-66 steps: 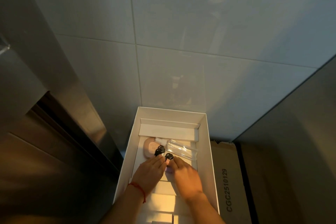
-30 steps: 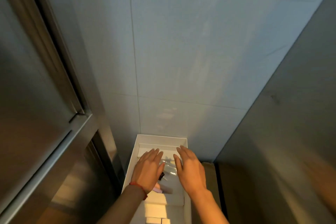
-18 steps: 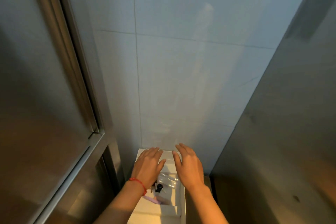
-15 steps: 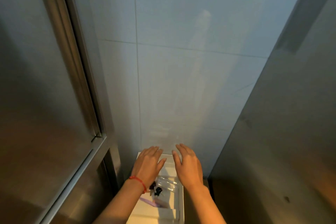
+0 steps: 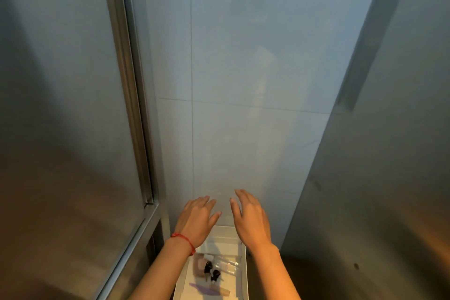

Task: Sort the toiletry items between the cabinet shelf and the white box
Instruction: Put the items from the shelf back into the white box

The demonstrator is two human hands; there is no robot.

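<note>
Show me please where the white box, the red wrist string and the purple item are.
white box (image 5: 244, 275): head view, on its right wall.
red wrist string (image 5: 183, 239): head view, on its middle, at the left wrist.
purple item (image 5: 203, 289): head view, on its middle.

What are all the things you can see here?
White box: one, white, open, bottom centre below the hands.
Pink case: one, pale pink, inside the box, left side.
Black clips: two, black, small, beside the pink case; exact type unclear.
Clear bottle: one, transparent, lying in the box.
Purple stick: one, purple, near end of the box.
Tiled wall: pale grey, ahead.
Metal cabinet door: steel, left.
Red string bracelet: one, left wrist.
Left hand: empty, fingers straight.
Right hand: empty, fingers straight.
</note>
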